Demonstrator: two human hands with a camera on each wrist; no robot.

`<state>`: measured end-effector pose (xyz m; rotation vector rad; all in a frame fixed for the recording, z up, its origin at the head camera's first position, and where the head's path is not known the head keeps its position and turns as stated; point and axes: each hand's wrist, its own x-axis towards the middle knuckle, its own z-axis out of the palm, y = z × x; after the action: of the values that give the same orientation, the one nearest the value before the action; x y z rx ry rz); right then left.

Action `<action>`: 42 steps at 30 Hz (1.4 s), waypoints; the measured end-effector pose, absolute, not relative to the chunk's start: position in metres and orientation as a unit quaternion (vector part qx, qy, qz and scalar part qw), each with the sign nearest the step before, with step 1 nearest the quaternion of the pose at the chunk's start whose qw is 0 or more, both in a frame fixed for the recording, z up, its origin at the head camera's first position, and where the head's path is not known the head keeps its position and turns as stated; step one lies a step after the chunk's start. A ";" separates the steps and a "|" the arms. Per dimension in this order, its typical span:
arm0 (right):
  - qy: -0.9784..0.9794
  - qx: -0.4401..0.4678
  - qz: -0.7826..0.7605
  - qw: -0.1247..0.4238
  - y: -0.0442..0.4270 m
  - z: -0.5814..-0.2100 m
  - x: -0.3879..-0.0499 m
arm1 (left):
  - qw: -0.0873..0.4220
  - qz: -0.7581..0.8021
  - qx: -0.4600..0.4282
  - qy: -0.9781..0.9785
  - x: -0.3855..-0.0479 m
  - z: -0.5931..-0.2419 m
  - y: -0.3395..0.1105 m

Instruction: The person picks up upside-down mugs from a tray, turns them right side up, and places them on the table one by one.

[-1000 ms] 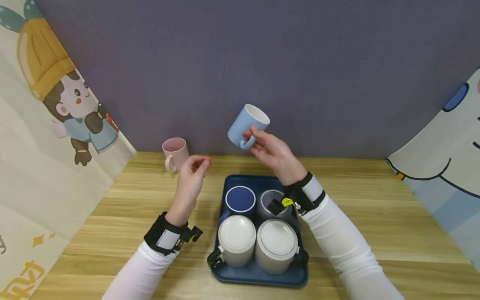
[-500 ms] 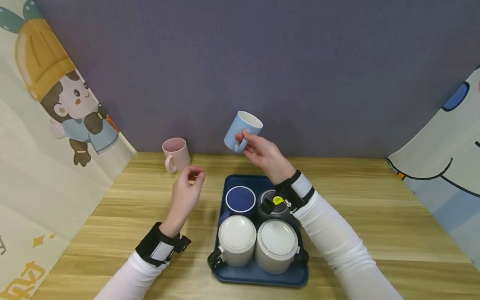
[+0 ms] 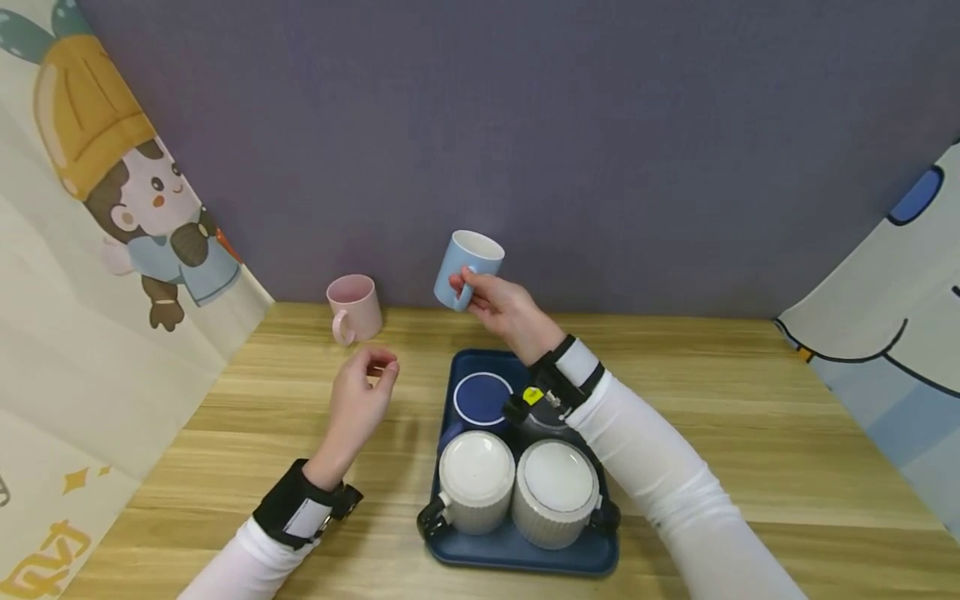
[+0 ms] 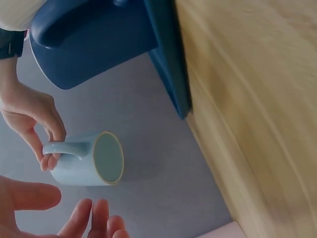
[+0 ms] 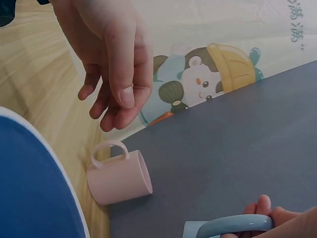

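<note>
My right hand (image 3: 513, 315) holds a light blue mug (image 3: 452, 265) by its handle (image 5: 235, 224), above the table's back edge. The mug is slightly tilted, its white-lined mouth facing up. Loosely curled and holding nothing, my left hand (image 3: 358, 396) hovers over the wood left of the tray. Nearest to it is a pink mug (image 3: 362, 310), upright at the back left with its handle toward me. In the left wrist view, the light blue mug (image 4: 77, 171) appears beyond the left fingertips.
A dark blue tray (image 3: 525, 563) carries upside-down mugs: a navy one (image 3: 482, 398), a dark grey one (image 3: 551, 418) partly hidden by my right wrist, and two pale ribbed ones (image 3: 477, 475) with black handles. A grey panel (image 3: 637, 167) rises behind the table.
My right hand has brought the light blue mug left and lower, and the mug is more upright. My left hand has drawn back toward me and left, away from the pink mug.
</note>
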<state>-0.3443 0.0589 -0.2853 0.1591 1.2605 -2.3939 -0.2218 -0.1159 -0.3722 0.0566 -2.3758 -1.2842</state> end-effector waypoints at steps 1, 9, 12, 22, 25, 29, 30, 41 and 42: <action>0.460 0.057 -0.860 0.215 0.056 -0.286 -0.346 | 0.221 -0.460 0.019 -0.860 -0.222 -0.373 -0.117; 0.491 0.069 -0.839 0.224 0.035 -0.292 -0.355 | 0.235 -0.431 0.016 -0.871 -0.220 -0.380 -0.122; 0.501 0.075 -0.832 0.227 0.030 -0.294 -0.359 | 0.229 -0.422 0.020 -0.877 -0.220 -0.384 -0.125; 0.494 0.097 -0.831 0.237 0.013 -0.296 -0.367 | 0.222 -0.399 0.025 -0.889 -0.215 -0.392 -0.140; 0.502 0.111 -0.823 0.240 0.008 -0.297 -0.371 | 0.214 -0.394 0.036 -0.893 -0.212 -0.394 -0.144; 0.523 0.132 -0.807 0.239 0.002 -0.299 -0.376 | 0.208 -0.384 0.047 -0.898 -0.208 -0.394 -0.147; 0.526 0.134 -0.805 0.238 0.001 -0.300 -0.376 | 0.207 -0.384 0.048 -0.898 -0.207 -0.394 -0.148; 0.516 0.098 -0.815 0.244 -0.030 -0.382 -0.454 | 0.201 -0.393 0.054 -0.896 -0.195 -0.388 -0.160; 0.514 0.095 -0.816 0.245 -0.033 -0.390 -0.461 | 0.201 -0.392 0.055 -0.896 -0.194 -0.387 -0.162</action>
<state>-0.4614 -0.0328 -0.3901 0.2593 1.4028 -2.2280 -0.1935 -0.1616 -0.3871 0.1527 -2.5040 -1.0941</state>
